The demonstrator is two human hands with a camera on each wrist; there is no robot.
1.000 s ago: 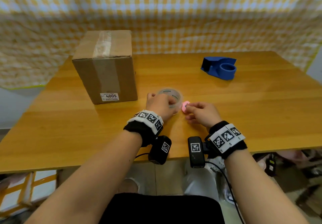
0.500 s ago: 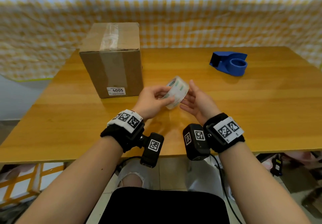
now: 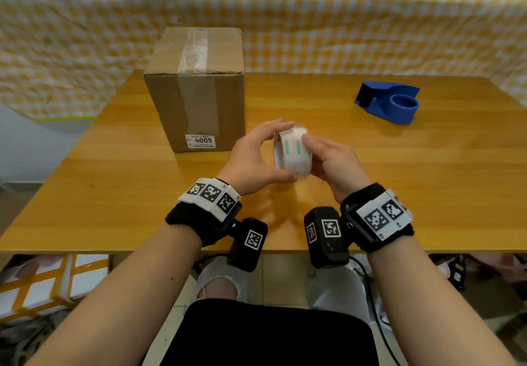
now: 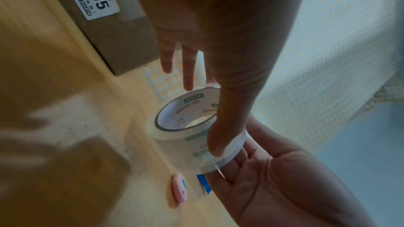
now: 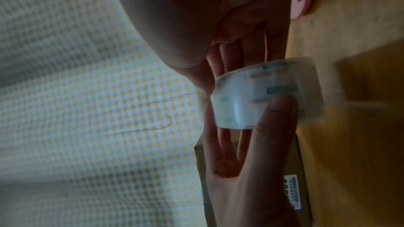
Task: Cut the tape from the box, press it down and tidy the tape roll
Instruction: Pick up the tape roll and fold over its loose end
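The clear tape roll (image 3: 292, 152) is held on edge above the table, between both hands. My left hand (image 3: 256, 154) holds it with the thumb (image 4: 218, 146) on the outer band and the fingers stretched over the far side. From the right, my right hand (image 3: 332, 160) cups the roll's rim with its fingertips and thumb. The taped cardboard box (image 3: 196, 89), labelled 4005, stands just behind my left hand. A small pink cutter (image 4: 179, 187) lies on the table under the roll; the hands hide it in the head view.
A blue tape dispenser (image 3: 390, 103) sits at the back right of the wooden table (image 3: 427, 180). A yellow checked cloth (image 3: 313, 23) hangs behind the table. The near table edge runs just below my wrists.
The roll was lifted off the table and turned up on edge. My right hand left the pink cutter and came onto the roll. Both hands rose slightly.
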